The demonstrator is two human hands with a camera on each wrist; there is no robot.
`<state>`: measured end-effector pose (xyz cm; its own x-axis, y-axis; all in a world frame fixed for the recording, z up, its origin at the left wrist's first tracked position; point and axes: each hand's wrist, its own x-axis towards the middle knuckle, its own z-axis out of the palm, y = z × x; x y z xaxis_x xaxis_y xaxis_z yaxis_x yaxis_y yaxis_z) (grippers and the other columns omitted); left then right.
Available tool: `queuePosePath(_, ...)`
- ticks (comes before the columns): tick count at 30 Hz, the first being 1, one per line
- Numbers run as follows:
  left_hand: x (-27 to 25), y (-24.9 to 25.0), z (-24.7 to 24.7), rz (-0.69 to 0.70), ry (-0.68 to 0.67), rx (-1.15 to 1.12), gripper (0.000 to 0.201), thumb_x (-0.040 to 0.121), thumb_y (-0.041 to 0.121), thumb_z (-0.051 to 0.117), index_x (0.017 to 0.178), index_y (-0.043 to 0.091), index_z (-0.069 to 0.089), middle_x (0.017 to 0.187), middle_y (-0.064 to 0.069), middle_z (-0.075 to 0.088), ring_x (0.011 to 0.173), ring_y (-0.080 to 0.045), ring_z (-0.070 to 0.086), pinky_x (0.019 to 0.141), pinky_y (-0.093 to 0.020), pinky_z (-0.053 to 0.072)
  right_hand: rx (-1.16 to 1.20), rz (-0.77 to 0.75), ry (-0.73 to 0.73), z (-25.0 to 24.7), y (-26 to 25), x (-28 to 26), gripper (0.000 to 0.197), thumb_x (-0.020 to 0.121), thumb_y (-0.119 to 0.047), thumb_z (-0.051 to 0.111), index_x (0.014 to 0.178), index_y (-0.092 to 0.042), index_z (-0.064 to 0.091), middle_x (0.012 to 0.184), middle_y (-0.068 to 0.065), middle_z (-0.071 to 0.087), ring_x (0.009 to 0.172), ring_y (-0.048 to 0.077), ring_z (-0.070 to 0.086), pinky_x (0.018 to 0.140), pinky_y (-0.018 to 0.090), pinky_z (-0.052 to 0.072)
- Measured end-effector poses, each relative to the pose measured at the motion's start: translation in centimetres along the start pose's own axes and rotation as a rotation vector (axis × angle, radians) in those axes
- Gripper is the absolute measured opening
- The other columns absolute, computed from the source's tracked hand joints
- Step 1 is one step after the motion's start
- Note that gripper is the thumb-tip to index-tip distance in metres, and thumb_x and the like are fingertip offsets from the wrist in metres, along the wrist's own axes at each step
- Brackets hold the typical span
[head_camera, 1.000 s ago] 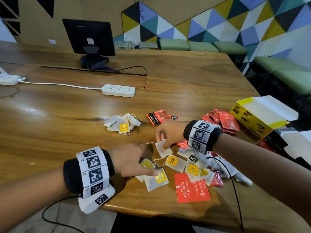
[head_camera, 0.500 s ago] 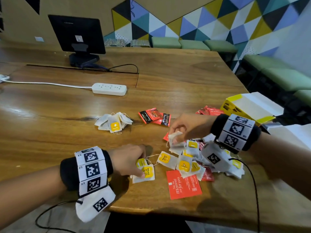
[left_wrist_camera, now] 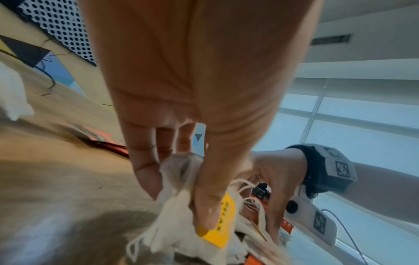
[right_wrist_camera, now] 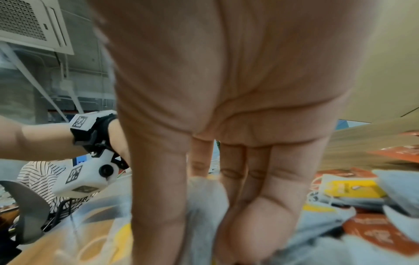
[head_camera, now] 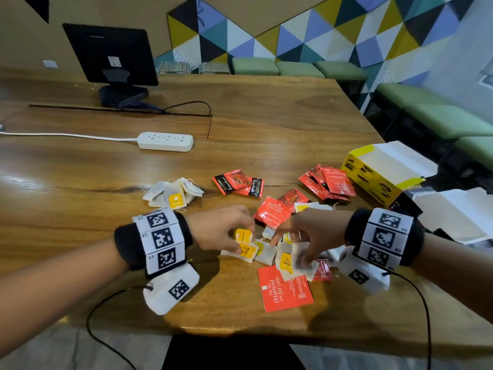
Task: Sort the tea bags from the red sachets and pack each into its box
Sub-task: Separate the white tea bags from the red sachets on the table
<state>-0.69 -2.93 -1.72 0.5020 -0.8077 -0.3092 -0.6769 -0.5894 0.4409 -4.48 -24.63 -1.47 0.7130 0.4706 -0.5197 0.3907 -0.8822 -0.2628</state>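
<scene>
Loose tea bags (head_camera: 266, 253) with yellow tags lie mixed with red sachets (head_camera: 272, 214) near the table's front edge. My left hand (head_camera: 241, 243) pinches a couple of tea bags (left_wrist_camera: 215, 224) between thumb and fingers. My right hand (head_camera: 300, 260) reaches down into the pile, and its thumb and fingers pinch a white tea bag (right_wrist_camera: 206, 197). A sorted heap of tea bags (head_camera: 173, 193) lies to the left. Red sachets are stacked (head_camera: 329, 182) beside the open yellow box (head_camera: 373, 177). A large red sachet (head_camera: 285, 288) lies nearest me.
A second open box (head_camera: 453, 212) with white flaps sits at the far right edge. A white power strip (head_camera: 165, 141) and its cable cross the table's middle, with a monitor (head_camera: 112, 54) behind. Two more red sachets (head_camera: 238, 182) lie mid-table. Green benches line the right wall.
My right hand has come back toward me and down onto the near part of the pile. My left hand has stayed in place, still holding its tea bags.
</scene>
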Motion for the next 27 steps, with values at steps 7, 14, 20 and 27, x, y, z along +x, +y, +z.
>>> queuePosePath(7, 2.3, 1.6, 1.1, 0.07, -0.08, 0.118, 0.039, 0.082, 0.016, 0.065, 0.118, 0.011, 0.053, 0.122, -0.005, 0.05, 0.099, -0.014, 0.05, 0.078, -0.022, 0.043, -0.05, -0.001, 0.017, 0.8, -0.1, -0.6, 0.043, 0.076, -0.027, 0.074, 0.116, -0.03, 0.059, 0.094, 0.0, 0.05, 0.069, 0.003, 0.039, 0.055, 0.013, 0.028)
queuePosePath(14, 3.0, 1.8, 1.8, 0.046, -0.071, 0.062, 0.046, 0.083, 0.015, 0.063, 0.124, 0.017, 0.044, 0.123, -0.001, 0.045, 0.101, -0.011, 0.045, 0.078, -0.023, 0.042, 0.094, -0.039, 0.159, 2.1, 0.0, -1.7, 0.021, 0.074, -0.022, 0.073, 0.083, -0.028, 0.055, 0.09, -0.011, 0.053, 0.07, 0.0, 0.043, 0.061, 0.014, 0.035)
queuePosePath(20, 2.9, 1.8, 1.8, 0.007, -0.087, 0.128, 0.043, 0.084, 0.024, 0.064, 0.123, 0.015, 0.047, 0.117, 0.002, 0.041, 0.104, -0.014, 0.044, 0.085, -0.032, 0.046, 0.173, 0.008, 0.261, 1.4, 1.0, -3.5, 0.031, 0.075, -0.025, 0.074, 0.075, -0.035, 0.044, 0.075, -0.015, 0.05, 0.066, 0.0, 0.045, 0.06, 0.017, 0.038)
queuePosePath(27, 2.8, 1.4, 2.2, 0.053, -0.039, 0.077, 0.03, 0.084, 0.018, 0.062, 0.11, 0.015, 0.048, 0.11, -0.003, 0.056, 0.092, -0.016, 0.052, 0.073, -0.03, 0.043, 0.361, 0.256, 0.393, 0.7, 4.0, -6.1, 0.043, 0.076, -0.029, 0.072, 0.114, -0.026, 0.052, 0.101, -0.002, 0.061, 0.086, 0.012, 0.06, 0.076, 0.032, 0.053)
